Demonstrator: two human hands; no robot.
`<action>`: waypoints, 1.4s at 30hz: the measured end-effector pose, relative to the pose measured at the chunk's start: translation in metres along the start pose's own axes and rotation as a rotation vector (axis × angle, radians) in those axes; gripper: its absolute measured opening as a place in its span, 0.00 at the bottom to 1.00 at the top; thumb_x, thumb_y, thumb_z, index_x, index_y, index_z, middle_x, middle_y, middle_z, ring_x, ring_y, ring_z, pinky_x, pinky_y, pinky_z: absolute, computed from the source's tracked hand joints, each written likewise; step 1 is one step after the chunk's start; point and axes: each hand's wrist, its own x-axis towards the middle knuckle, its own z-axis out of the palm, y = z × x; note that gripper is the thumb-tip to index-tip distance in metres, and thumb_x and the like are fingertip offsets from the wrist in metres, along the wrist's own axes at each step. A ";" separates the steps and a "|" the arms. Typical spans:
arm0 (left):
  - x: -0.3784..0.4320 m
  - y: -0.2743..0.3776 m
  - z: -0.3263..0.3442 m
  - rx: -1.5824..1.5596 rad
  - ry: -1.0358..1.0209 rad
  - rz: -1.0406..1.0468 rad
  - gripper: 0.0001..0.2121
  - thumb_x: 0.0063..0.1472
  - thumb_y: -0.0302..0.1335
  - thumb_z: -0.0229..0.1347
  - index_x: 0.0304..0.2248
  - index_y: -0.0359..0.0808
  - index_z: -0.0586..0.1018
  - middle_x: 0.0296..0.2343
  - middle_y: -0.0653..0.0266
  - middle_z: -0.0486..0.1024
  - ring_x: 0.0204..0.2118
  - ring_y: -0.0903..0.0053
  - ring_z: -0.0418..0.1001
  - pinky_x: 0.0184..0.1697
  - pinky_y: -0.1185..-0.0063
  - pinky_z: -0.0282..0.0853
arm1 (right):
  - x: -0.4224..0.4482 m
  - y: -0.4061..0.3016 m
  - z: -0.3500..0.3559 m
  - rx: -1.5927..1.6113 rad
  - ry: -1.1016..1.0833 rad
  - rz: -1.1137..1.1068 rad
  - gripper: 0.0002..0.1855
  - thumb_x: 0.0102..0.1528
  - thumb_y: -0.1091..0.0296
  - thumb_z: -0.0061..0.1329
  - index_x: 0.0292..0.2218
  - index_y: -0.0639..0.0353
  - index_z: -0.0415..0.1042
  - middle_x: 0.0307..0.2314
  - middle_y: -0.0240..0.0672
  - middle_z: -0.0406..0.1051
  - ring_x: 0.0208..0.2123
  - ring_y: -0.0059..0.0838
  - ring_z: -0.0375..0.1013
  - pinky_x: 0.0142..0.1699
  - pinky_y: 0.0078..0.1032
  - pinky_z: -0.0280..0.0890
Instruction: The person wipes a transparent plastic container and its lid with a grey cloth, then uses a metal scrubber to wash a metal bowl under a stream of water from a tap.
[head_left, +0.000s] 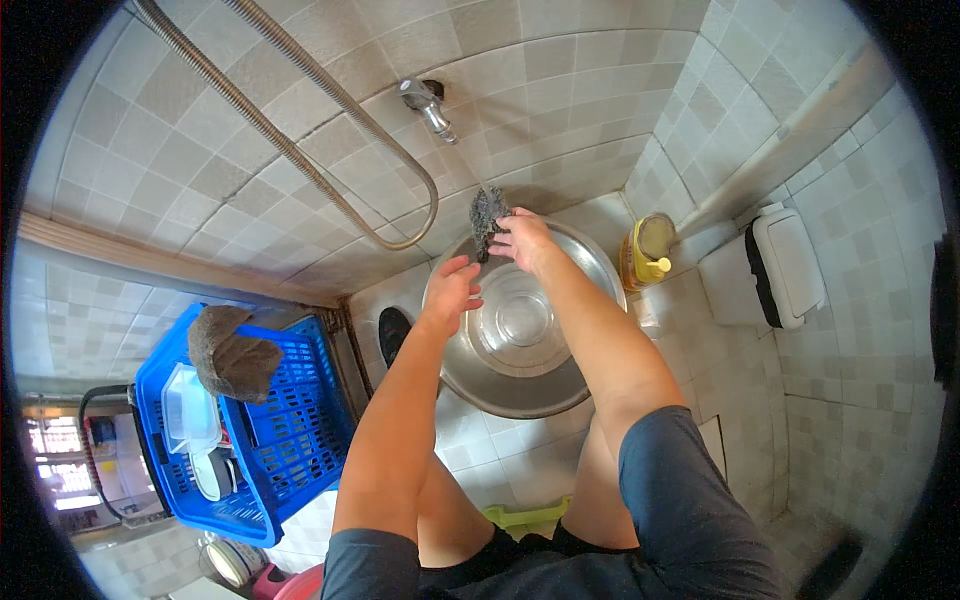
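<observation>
A wet grey cloth (484, 217) hangs bunched from the fingers of my right hand (521, 236), under a thin stream of water from the chrome wall tap (431, 109). Beneath it on the tiled floor stands a wide round metal basin (517, 375); its bottom shows through what looks like shallow water. My left hand (452, 291) is over the basin's left rim, fingers apart and holding nothing, a little left of the cloth.
A looped metal shower hose (330, 180) hangs on the wall. Left stands a blue plastic basket (300, 420) with a brown cloth (232, 356) and plastic containers. Right are a yellow pump bottle (637, 259) and a white bin (787, 266). A green stool (529, 515) is beneath me.
</observation>
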 end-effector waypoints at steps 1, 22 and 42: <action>0.000 0.002 0.003 -0.003 -0.008 0.006 0.29 0.62 0.32 0.58 0.60 0.35 0.65 0.50 0.59 0.72 0.43 0.63 0.74 0.36 0.68 0.77 | 0.003 -0.002 -0.003 0.027 0.011 -0.015 0.16 0.61 0.74 0.46 0.50 0.59 0.64 0.46 0.43 0.70 0.48 0.53 0.73 0.46 0.51 0.74; 0.010 0.007 0.033 0.559 0.373 0.723 0.14 0.52 0.31 0.64 0.37 0.32 0.83 0.36 0.50 0.81 0.41 0.57 0.79 0.48 0.68 0.72 | -0.055 -0.021 0.011 -0.198 -0.035 -0.063 0.10 0.55 0.70 0.55 0.36 0.64 0.70 0.30 0.42 0.73 0.28 0.40 0.78 0.31 0.38 0.75; 0.004 0.022 0.019 -0.422 -0.074 0.227 0.05 0.64 0.24 0.54 0.38 0.33 0.77 0.33 0.59 0.80 0.35 0.70 0.79 0.37 0.70 0.77 | -0.070 -0.041 -0.010 -0.189 0.061 -0.050 0.21 0.56 0.64 0.51 0.49 0.64 0.67 0.39 0.49 0.72 0.35 0.46 0.76 0.37 0.42 0.73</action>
